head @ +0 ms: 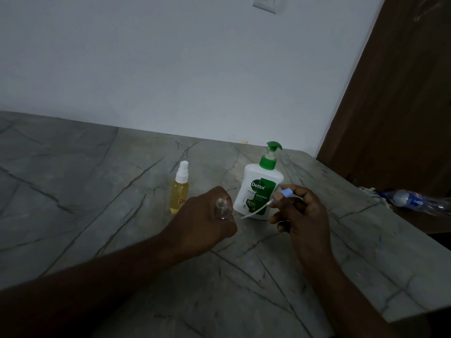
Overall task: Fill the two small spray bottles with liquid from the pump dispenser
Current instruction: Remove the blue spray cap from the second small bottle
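Marble-patterned grey countertop noted as work surface, under dim light. Found left hand curled round a small clear spray bottle, held upright low over the counter with neck open and no liquid discernible inside. Found right hand pinching the detached pale blue spray head between thumb and forefinger, with white dip tube pointing left toward the open neck but clear of it. Located Dettol pump dispenser standing just behind both hands, green pump raised, touched by neither hand. Located second small spray bottle left of the dispenser, white sprayer fitted, holding yellow liquid nearly to the shoulder. Judged roughly half done: one bottle apparently filled and closed, source of contents not verifiable; the other opened, not yet filled. Left to do: pumping into the open neck, refitting the head. Also recorded plastic water bottle lying at right edge.
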Demonstrator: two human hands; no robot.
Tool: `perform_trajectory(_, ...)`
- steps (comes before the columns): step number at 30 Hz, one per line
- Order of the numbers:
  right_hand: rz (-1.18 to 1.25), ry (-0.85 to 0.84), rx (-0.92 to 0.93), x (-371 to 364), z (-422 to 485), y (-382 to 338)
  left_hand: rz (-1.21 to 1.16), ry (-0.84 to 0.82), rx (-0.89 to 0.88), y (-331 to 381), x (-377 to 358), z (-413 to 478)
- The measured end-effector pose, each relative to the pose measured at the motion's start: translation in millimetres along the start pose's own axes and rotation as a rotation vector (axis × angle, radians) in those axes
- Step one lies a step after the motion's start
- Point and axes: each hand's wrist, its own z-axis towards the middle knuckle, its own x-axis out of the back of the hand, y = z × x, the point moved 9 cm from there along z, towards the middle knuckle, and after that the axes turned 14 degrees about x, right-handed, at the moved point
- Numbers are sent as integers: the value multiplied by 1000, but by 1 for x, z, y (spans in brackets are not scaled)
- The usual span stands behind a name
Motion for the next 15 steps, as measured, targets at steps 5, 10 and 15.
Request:
perform_trajectory(5,-133,-54,73,-3,-2,-7,-35,56,29,-2,4,1)
perform_trajectory(10,-155,-69,119,-5,-3,-11,70,85,-62,9,5,-4)
perform_trajectory(15,-168,-66,180,-7,-5,-20,94,40,-105,17,1,-8)
